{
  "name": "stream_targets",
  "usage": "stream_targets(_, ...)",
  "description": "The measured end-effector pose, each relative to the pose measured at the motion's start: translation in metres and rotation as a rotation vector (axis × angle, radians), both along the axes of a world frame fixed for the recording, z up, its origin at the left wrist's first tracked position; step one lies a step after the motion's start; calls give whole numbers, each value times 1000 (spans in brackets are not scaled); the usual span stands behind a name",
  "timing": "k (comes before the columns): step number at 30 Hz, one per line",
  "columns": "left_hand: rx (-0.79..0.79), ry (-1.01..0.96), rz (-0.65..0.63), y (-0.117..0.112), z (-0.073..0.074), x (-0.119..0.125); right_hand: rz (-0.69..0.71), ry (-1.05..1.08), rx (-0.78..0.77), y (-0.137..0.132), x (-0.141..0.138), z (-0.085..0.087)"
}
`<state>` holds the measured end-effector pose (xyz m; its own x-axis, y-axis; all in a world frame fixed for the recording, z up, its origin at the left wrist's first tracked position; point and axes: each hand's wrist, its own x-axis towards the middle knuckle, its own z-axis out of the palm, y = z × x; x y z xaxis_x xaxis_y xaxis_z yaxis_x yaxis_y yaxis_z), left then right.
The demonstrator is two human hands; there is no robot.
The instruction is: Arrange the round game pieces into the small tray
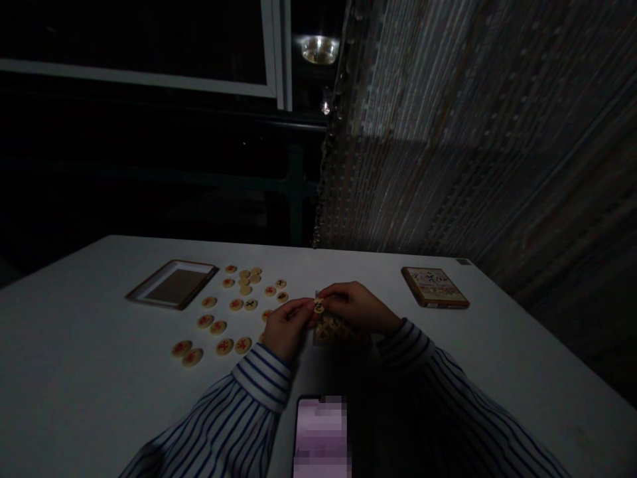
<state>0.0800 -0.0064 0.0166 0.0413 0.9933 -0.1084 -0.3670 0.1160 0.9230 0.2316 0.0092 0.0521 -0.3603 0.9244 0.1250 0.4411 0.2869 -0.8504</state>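
My left hand [287, 327] and my right hand [354, 307] meet above the white table [74, 372], both pinching one round cream game piece [319, 305] between their fingertips. Under my right hand lies a small patterned packet or stack of pieces [334, 328], partly hidden. Several round cream pieces with red or black marks [233, 305] lie scattered to the left of my hands. Both arms wear striped sleeves.
An open shallow box tray [172, 284] lies at the far left of the pieces. A printed box lid [434, 287] sits at the right. A lit phone [321, 436] lies near the table's front edge. A curtain hangs behind the table at the right.
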Motion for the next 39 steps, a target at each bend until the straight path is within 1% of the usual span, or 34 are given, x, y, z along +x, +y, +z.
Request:
stream_targets(5,-2,-22,-9,0,1,0,7,65,-59,-2,-2,2)
stream_targets(11,-15,-66,-18,-1,2,1,-32,39,-35,-3,-2,3)
stream_targets(19,-28,-54,-29,2,-3,0,-8,-45,89,-2,0,3)
stream_targets(24,-38,-76,-18,2,-3,1,2,-109,145,-4,-2,6)
stream_targets(27,-57,-94,-24,3,-3,0,-11,-234,259,-7,-5,9)
stream_targets(29,-58,-99,-18,3,-3,0,-5,-335,358,-8,-6,10)
stream_targets(31,-56,-104,-7,3,-2,0,6,-410,426,-8,-7,10)
stream_targets(34,-60,-121,-6,3,-1,0,0,-443,452,-8,-7,10)
stream_targets(39,-46,-152,-31,1,2,1,-26,-392,440,-10,-8,13)
